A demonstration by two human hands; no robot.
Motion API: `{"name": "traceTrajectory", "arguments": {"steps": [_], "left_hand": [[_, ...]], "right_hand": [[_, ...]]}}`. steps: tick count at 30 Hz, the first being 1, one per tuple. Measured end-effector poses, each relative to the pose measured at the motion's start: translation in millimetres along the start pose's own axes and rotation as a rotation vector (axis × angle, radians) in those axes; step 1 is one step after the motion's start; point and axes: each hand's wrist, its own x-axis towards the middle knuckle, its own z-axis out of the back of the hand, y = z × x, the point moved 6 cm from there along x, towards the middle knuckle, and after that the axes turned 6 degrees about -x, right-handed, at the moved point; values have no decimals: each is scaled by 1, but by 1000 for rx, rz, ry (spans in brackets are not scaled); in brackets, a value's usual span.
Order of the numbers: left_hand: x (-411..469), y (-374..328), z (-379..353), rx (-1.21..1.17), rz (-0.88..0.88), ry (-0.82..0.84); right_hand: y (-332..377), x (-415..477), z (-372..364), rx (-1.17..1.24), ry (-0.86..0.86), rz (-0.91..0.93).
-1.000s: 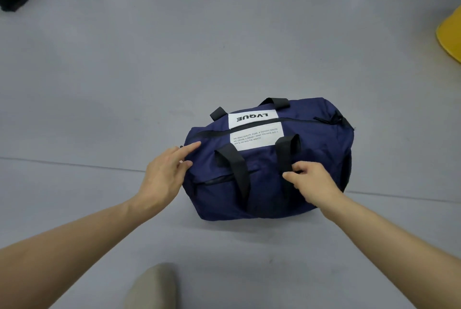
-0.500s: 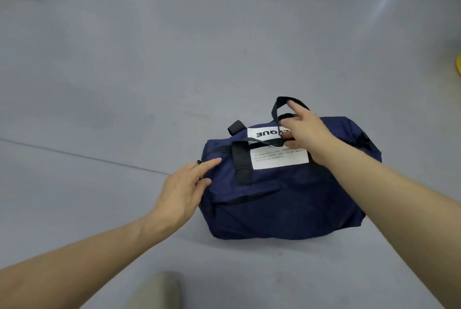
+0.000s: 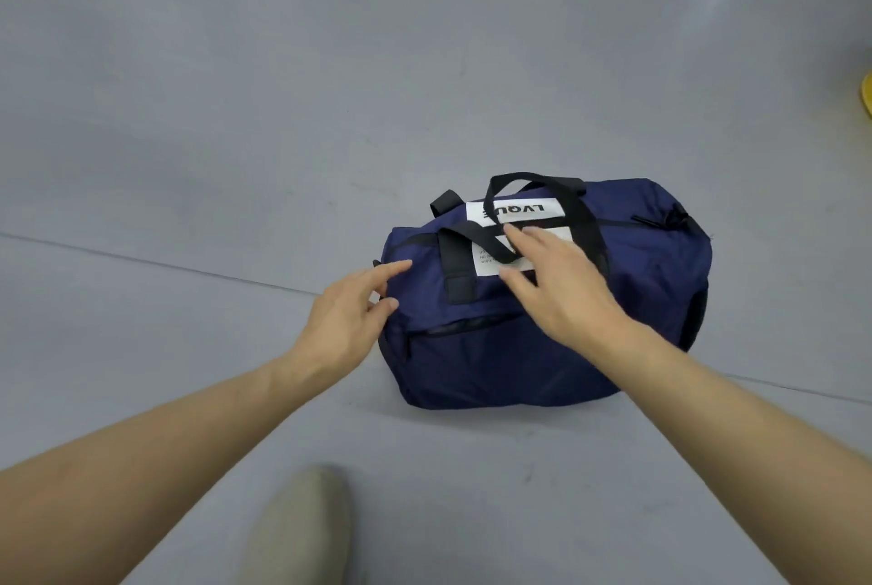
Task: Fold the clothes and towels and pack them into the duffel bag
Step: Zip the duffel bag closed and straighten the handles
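Head view: right hand (image 3: pixel 561 296) released strap (image 3: pixel 469 236), now spread over duffel bag (image 3: pixel 495 362); left hand (image 3: pixel 347 320) spread, touching end.

1. Bare left grip (image 3: pixel 347 325): palm down, back of hand up, fingers nearly straight and slightly spread. Index reaches furthest forward, thumb tucked low. Nothing held.
2. Bare left forearm (image 3: pixel 165 433): enters from lower left, runs up and right, wrist about straight.
3. Bare right grip (image 3: pixel 561 296): palm down, fingers relaxed and fanned, thumb splayed toward the left grip. Nothing pinched.
4. Bare right forearm (image 3: pixel 731 433): enters from lower right, angles up and left.
5. Grips near each other, not touching; right one further forward.
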Motion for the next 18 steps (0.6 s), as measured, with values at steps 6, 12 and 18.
{"name": "traceTrajectory", "arguments": {"steps": [6,12,18], "left_hand": [[-10,14,-4,-189,63,67],[6,16,-12,-106,56,190],[5,21,-16,-198,27,146]], "right_hand": [[47,-55,-45,-254,-165,215],[70,-72,-88,-181,-328,131],[84,-64,-111,-149,-418,109]]}}
